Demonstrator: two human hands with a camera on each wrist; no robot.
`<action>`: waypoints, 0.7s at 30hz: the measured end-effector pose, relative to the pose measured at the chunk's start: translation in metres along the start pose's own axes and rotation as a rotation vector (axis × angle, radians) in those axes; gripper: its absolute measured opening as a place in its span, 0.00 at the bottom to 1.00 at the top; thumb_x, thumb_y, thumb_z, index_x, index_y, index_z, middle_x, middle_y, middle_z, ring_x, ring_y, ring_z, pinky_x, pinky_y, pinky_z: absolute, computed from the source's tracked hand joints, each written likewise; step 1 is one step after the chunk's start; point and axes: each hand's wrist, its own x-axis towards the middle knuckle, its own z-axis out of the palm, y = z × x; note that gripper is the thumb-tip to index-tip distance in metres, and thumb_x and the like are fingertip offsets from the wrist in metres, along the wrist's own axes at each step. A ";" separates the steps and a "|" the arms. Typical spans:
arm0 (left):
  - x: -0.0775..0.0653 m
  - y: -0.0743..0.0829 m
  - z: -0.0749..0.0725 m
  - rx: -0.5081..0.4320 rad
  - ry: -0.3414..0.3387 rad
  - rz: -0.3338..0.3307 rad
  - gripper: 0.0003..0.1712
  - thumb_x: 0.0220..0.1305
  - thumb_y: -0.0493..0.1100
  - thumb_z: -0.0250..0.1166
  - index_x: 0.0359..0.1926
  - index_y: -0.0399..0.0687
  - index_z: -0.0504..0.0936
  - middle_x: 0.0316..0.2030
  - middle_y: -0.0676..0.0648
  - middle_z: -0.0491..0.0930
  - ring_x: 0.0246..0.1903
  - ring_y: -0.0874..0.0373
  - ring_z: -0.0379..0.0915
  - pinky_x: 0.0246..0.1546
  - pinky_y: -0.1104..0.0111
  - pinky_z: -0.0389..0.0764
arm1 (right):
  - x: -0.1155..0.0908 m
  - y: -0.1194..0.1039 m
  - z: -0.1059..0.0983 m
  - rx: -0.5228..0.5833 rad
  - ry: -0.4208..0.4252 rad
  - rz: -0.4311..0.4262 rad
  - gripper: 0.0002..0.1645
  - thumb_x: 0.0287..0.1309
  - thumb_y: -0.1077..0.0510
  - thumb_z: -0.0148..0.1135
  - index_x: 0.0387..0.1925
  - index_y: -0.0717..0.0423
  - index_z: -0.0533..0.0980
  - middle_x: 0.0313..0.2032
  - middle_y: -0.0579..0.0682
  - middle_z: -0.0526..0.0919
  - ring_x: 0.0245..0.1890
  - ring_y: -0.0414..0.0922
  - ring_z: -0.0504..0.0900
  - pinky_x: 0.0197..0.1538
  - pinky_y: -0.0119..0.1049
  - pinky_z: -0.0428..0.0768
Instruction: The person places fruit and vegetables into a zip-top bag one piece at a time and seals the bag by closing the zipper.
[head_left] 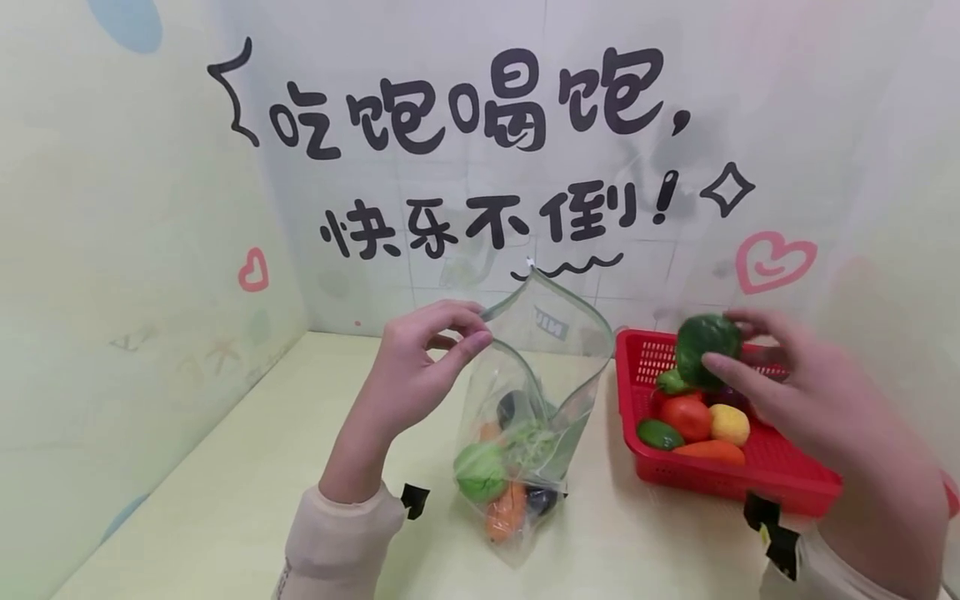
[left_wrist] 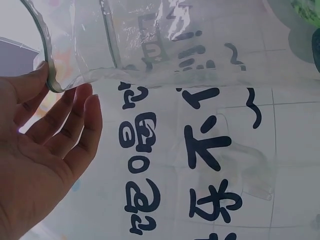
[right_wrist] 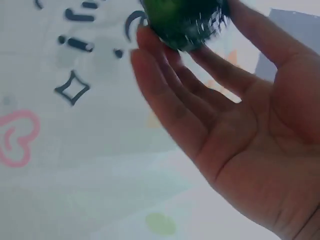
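Note:
My left hand (head_left: 423,367) pinches the rim of a clear zip bag (head_left: 480,392) between thumb and fingers. The bag's mouth gapes toward me. Through its film show a pale green cabbage (head_left: 481,472), a carrot (head_left: 507,510), dark purple pieces (head_left: 542,500) and a frilly green vegetable (head_left: 529,442). In the left wrist view the thumb (left_wrist: 30,82) presses on the bag's green-edged rim. My right hand (head_left: 810,375) grips a dark green bell pepper (head_left: 707,350), raised above the red basket (head_left: 738,483). Fingertips and thumb hold its sides in the right wrist view.
In the basket lie a tomato (head_left: 686,417), a yellow round fruit (head_left: 729,425), a carrot (head_left: 710,452), a green oval piece (head_left: 659,434) and others partly hidden. The basket stands right of the bag on a pale table (head_left: 247,475). Printed walls (head_left: 450,175) enclose the table.

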 end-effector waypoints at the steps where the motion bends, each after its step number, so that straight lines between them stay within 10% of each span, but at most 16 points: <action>1: 0.000 -0.002 0.001 -0.001 0.002 0.006 0.02 0.59 0.32 0.67 0.32 0.35 0.82 0.37 0.44 0.82 0.38 0.59 0.77 0.32 0.62 0.84 | -0.001 -0.010 0.000 0.036 0.094 -0.072 0.37 0.60 0.46 0.64 0.67 0.49 0.63 0.53 0.58 0.74 0.45 0.55 0.79 0.35 0.32 0.84; 5: -0.001 -0.016 0.003 -0.010 0.009 0.021 0.02 0.61 0.35 0.67 0.33 0.40 0.83 0.38 0.49 0.82 0.40 0.61 0.77 0.33 0.65 0.84 | -0.003 -0.052 0.011 0.147 0.406 -0.459 0.39 0.47 0.66 0.73 0.63 0.57 0.70 0.52 0.56 0.77 0.42 0.41 0.79 0.42 0.16 0.76; 9: -0.003 -0.022 0.004 -0.020 0.008 0.037 0.03 0.62 0.38 0.67 0.33 0.43 0.83 0.38 0.51 0.82 0.41 0.62 0.77 0.34 0.66 0.84 | -0.001 -0.086 0.029 0.263 0.517 -0.740 0.33 0.46 0.71 0.70 0.57 0.71 0.72 0.51 0.63 0.77 0.40 0.43 0.80 0.48 0.22 0.77; 21: 0.000 -0.011 0.003 0.005 0.009 0.043 0.02 0.60 0.35 0.67 0.33 0.39 0.83 0.37 0.49 0.82 0.40 0.62 0.77 0.34 0.66 0.83 | 0.000 -0.087 0.048 0.076 0.395 -0.715 0.24 0.46 0.70 0.68 0.49 0.61 0.80 0.51 0.53 0.81 0.50 0.44 0.79 0.26 0.17 0.73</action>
